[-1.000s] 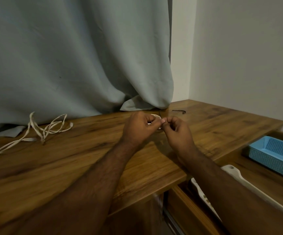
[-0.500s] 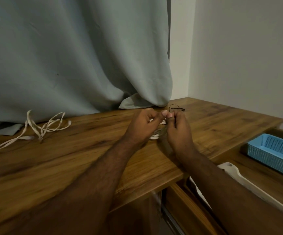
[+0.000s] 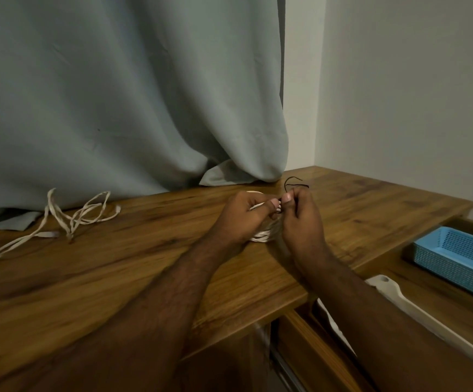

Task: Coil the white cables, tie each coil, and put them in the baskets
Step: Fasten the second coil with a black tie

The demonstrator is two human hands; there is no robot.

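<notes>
Two bare forearms reach over a wooden tabletop point(image 3: 133, 278). The left hand point(image 3: 241, 219) grips a coiled white cable point(image 3: 262, 235) near the tabletop's middle, fingers curled round it. The right hand point(image 3: 300, 219), thumb to thumb with the left, pinches what seems to be a thin black tie point(image 3: 293, 183) above the coil. A loose white cable point(image 3: 68, 219) sprawls toward the far left edge beside a grey curtain point(image 3: 127, 91). A blue basket point(image 3: 461, 253) sits below the right edge
</notes>
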